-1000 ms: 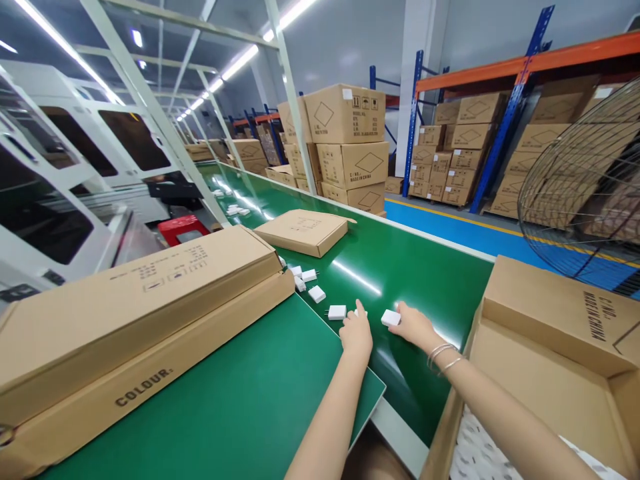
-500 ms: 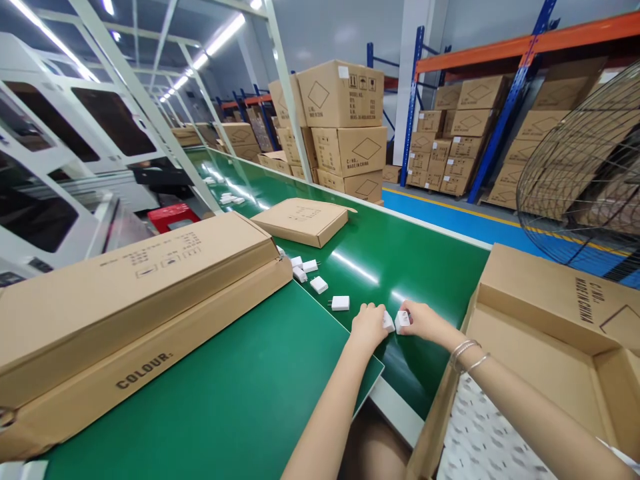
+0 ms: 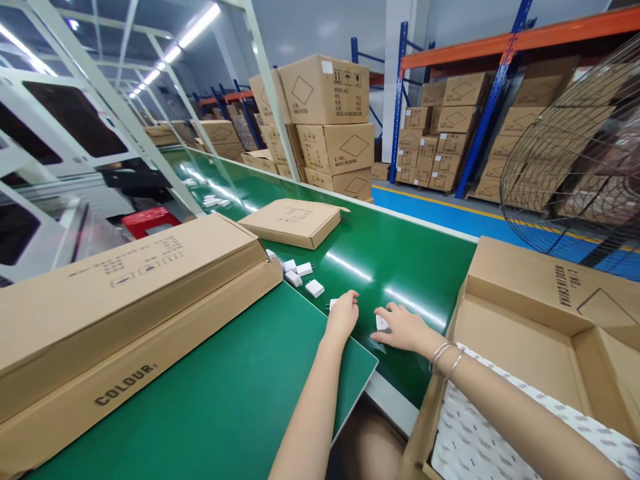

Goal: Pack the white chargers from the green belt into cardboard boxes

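Observation:
My left hand (image 3: 343, 316) is over the green belt with its fingers loosely bent and slightly apart. It partly covers a white plug adapter (image 3: 332, 305), whose prongs point left; nothing shows between the fingertips. To the right, my right hand (image 3: 403, 327) has its thumb and fingers around another white adapter (image 3: 383, 324), low over the belt. More white adapters (image 3: 315, 288) lie in a loose group up and to the left, beside the long carton.
A long brown carton (image 3: 150, 287) lies at left on a green board (image 3: 215, 373). A flat carton (image 3: 295, 221) rests on the belt. At right, an open carton (image 3: 515, 330) holds a patterned white layer (image 3: 500, 420). A wire fan (image 3: 565, 153) stands behind it.
My left hand has moved left, away from my right hand, and the adapter it held is no longer seen in it. My right hand's fingers have spread wider around an adapter. The view has shifted slightly.

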A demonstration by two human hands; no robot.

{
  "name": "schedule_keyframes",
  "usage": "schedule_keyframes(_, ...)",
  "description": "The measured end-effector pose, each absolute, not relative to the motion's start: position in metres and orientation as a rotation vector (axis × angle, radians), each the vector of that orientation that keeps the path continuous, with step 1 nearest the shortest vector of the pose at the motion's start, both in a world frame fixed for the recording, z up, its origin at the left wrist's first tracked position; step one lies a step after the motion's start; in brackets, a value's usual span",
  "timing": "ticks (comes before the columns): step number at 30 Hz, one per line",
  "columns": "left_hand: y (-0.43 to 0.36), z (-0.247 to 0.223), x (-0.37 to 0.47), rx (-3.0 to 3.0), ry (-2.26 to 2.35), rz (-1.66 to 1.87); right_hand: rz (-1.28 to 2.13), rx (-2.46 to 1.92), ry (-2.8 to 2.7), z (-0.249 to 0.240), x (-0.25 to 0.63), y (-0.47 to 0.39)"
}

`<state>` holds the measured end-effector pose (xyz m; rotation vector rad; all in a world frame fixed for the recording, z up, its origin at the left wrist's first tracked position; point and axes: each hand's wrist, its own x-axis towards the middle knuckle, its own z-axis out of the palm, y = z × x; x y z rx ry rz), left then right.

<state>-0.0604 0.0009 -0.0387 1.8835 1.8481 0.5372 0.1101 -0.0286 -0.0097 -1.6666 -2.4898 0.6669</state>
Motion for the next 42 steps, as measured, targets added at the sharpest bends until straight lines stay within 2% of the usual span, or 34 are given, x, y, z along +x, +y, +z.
schedule_keyframes(5, -0.003, -0.036, -0.057, 1.892, 1.909, 0.605, 0.864, -1.738, -2.310, -0.010, 0.106, -0.024)
schedule_keyframes(11, -0.002, -0.036, -0.058, 1.846, 1.959, 0.627, 1.511, -1.460, -2.041, 0.027, 0.137, -0.044)
schedule_keyframes(14, -0.002, -0.036, -0.059, 1.835, 1.952, 0.631, 1.977, -1.160, -1.426, 0.042, 0.160, -0.082)
schedule_keyframes(16, -0.003, -0.036, -0.059, 1.836, 1.946, 0.627, 2.119, -1.016, -1.067, 0.044, 0.175, -0.111)
schedule_keyframes(23, -0.008, -0.036, -0.059, 1.853, 1.919, 0.611, 2.163, -0.788, -0.771, 0.027, 0.205, -0.181)
schedule_keyframes(34, -0.010, -0.042, -0.061, 1.910, 1.890, 0.690, 2.301, -0.561, -0.701, 0.023, 0.208, -0.195)
schedule_keyframes(42, -0.016, -0.037, -0.052, 2.215, 1.939, 0.197, 2.293, -0.448, -0.590, 0.013, 0.211, -0.196)
